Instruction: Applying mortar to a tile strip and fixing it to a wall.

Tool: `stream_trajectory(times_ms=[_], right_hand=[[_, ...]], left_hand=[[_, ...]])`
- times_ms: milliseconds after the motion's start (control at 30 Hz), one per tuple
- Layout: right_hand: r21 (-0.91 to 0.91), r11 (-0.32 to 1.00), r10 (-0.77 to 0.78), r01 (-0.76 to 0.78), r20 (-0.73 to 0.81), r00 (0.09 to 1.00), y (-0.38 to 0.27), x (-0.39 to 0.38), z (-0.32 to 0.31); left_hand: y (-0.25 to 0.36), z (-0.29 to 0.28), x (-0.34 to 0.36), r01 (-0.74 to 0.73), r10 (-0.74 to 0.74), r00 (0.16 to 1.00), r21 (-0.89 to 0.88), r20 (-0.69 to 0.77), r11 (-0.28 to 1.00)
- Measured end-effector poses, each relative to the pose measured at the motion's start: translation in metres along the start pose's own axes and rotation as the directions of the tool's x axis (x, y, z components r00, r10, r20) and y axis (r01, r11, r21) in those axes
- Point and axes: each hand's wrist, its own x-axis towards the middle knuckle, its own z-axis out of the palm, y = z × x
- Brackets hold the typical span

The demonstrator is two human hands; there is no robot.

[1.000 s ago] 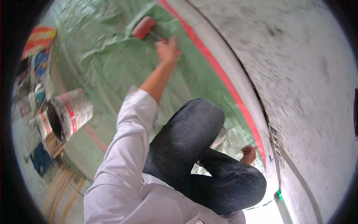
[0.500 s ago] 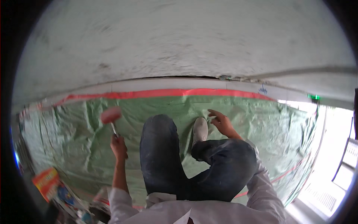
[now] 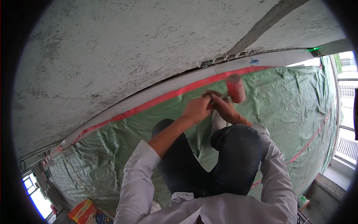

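Observation:
A rubber mallet point(image 3: 235, 89) with a red, cylinder-shaped head is up in front of my knees, slightly blurred by motion. My left hand point(image 3: 198, 109) is closed round the lower part of its handle. Right against it, my right hand point(image 3: 223, 107) is closed at the handle on the side nearer the head; the fingers of both hands partly overlap and hide the grip. Below my hands, my right shoe point(image 3: 218, 122) stands on a green plastic sheet point(image 3: 283, 108), between my bent knees.
Ahead rises a rough grey wall point(image 3: 123, 48) with a dark vertical strip point(image 3: 261, 27). Red tape point(image 3: 164, 99) edges the sheet along a pale strip of tiles point(image 3: 223, 68). A blue tie point(image 3: 254, 61) and a green light point(image 3: 314, 49) sit along the wall's base. An orange bag point(image 3: 82, 212) lies at lower left.
My left hand has carried the mallet from the left across to the right, where my right hand has come to its handle. My view has turned toward the right.

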Motion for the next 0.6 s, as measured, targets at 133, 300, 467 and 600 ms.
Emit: stream_trajectory(times_ms=[133, 300, 467, 600], right_hand=[[0.173, 0.984, 0.026, 0.049, -0.409, 0.912, 0.016, -0.020, -0.070], [-0.180, 0.977, 0.003, -0.111, -0.514, 0.858, 0.007, 0.001, -0.126], [-0.570, 0.767, 0.037, -0.295, -0.421, 0.906, 0.002, 0.001, -0.118], [-0.863, 0.502, -0.280, -0.058, -0.226, 0.933, 0.040, 0.041, -0.140]], left_hand=[[-0.014, 0.036, 0.025, 0.093, 0.030, 0.959, -0.411, 0.283, 0.907], [-0.170, 0.037, 0.048, 0.434, -0.706, 0.600, -0.894, 0.376, -0.108], [-0.201, 0.062, 0.066, 0.107, -0.814, 0.505, -0.957, 0.286, -0.269], [-0.231, 0.070, 0.089, -0.174, -0.832, 0.549, -0.963, 0.080, -0.207]])
